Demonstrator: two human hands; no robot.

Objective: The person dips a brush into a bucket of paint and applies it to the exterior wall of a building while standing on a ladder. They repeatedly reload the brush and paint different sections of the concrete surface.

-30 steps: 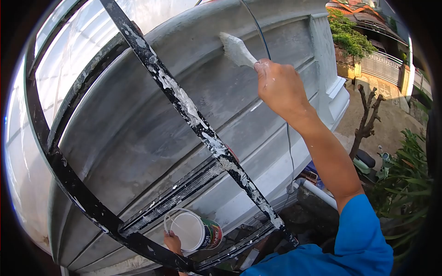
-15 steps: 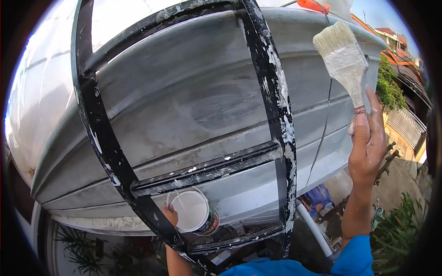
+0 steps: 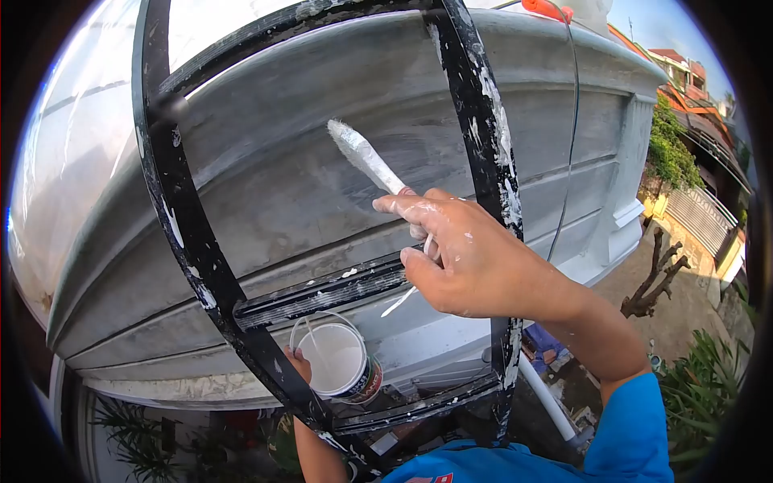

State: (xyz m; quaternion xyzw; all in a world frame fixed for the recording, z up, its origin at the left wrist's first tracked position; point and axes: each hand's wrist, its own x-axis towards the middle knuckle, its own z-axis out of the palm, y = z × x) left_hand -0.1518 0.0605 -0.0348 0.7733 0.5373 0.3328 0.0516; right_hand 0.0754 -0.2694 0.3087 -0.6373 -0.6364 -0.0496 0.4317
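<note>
My right hand (image 3: 475,262) is closed around the handle of a paintbrush (image 3: 369,159) caked in white paint. The bristles point up and left, edge-on to me, in front of a grey moulded wall (image 3: 282,193) with a darker smeared patch. A thin white strip hangs below the fingers. Lower down, my left hand (image 3: 299,364) grips the side of a paint bucket (image 3: 366,381), its fingers at the rim. White paint coats the inside of the bucket, and its wire handle stands up. Part of the left hand and wrist is hidden behind the ladder rail.
A black ladder (image 3: 189,229) spattered with white paint stands between me and the wall. A dark cable (image 3: 573,121) hangs down at the right. Far below are a white pipe (image 3: 546,398), a bare cut trunk (image 3: 651,282) and green plants (image 3: 708,394).
My right hand has swung the paintbrush from the far right leftward, across the ladder's right rail, and turned it edge-on. My left hand and the bucket stay nearly in place.
</note>
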